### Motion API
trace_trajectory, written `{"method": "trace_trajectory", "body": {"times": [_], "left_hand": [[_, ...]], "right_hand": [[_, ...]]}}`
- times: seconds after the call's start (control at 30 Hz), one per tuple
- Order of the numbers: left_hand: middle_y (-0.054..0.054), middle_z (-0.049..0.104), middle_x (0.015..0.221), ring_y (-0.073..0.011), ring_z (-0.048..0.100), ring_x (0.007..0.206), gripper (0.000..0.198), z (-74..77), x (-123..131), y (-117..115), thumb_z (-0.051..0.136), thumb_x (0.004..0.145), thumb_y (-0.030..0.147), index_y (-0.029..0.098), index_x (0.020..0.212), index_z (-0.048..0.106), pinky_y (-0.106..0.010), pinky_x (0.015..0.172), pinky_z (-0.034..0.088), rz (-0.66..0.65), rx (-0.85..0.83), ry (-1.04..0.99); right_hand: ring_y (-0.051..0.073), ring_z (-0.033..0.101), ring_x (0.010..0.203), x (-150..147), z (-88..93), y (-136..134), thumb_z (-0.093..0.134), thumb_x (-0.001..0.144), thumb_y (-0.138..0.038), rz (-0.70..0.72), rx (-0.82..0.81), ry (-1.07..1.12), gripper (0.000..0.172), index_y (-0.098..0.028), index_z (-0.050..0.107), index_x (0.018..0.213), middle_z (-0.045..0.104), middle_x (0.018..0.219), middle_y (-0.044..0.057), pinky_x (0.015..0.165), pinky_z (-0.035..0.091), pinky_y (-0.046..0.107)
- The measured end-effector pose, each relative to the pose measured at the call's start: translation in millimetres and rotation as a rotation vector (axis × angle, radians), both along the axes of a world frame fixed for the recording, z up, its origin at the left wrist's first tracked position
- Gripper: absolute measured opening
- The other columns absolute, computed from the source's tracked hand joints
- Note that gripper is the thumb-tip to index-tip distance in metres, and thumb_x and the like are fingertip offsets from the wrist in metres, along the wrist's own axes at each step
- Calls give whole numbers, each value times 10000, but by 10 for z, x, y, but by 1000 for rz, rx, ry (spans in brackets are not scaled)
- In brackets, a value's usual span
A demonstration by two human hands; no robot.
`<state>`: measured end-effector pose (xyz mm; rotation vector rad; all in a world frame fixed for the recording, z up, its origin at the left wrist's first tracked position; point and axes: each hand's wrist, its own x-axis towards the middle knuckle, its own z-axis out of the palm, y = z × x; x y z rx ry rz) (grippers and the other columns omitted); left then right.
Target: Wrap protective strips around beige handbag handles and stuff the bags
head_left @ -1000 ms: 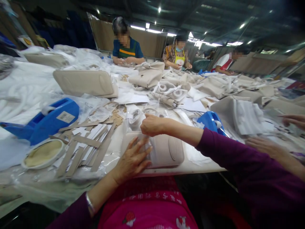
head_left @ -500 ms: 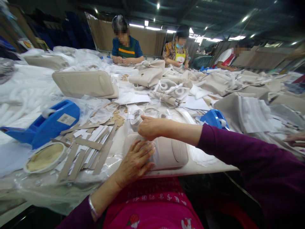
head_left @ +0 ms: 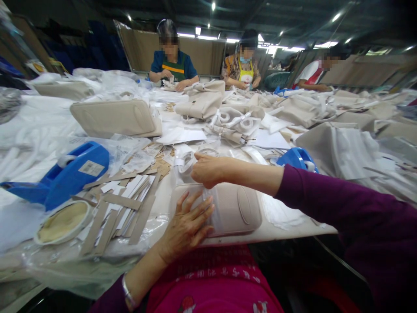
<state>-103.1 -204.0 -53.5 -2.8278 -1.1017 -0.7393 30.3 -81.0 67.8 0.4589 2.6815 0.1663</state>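
A pale beige handbag lies flat at the table's front edge, with a curved handle outline on its right part. My left hand rests on the bag's left half, palm down and fingers spread. A whitish translucent strip runs across the bag beside those fingertips. Just over the bag's far edge, my right hand is closed, fingers curled in; what it grips is hidden. Directly behind it are wrapped, rolled handles in white padding and clear film.
Blue tape dispensers stand left and right. Cardboard and paper strips lie beside a round tub at left. Another beige bag leans behind. Wrapped bags pile up farther back, where several co-workers sit.
Both hands stay almost in place on and above the bag; the left fingers are spread a little wider. A co-worker opposite has shifted their hands.
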Motion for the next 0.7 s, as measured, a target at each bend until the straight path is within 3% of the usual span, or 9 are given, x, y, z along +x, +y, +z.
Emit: {"method": "trace_trajectory", "body": {"times": [0.1, 0.3, 0.7], "left_hand": [[-51, 475, 1416, -320, 214, 1404, 450, 16, 9, 6, 527, 884, 359, 214, 1309, 506, -577, 1138, 96, -10, -11, 22], [-108, 471, 1412, -265, 322, 1371, 446, 10, 21, 21, 489, 903, 307, 160, 1324, 474, -536, 1160, 136, -69, -5, 25], [-103, 481, 1403, -258, 342, 1361, 442, 33, 17, 25, 489, 899, 311, 186, 1323, 480, -523, 1160, 160, -63, -30, 36]], "right_hand": [[193, 576, 839, -5, -36, 15, 585, 742, -109, 28, -2, 15, 192, -102, 701, 894, 687, 819, 86, 941, 242, 399], [205, 590, 837, -10, -111, 66, 575, 728, -110, 28, 0, 24, 184, -101, 704, 859, 694, 812, 99, 937, 249, 409], [207, 612, 886, 33, -73, 136, 648, 740, -129, -66, 61, 7, 195, -93, 690, 927, 706, 894, 116, 967, 206, 398]]}}
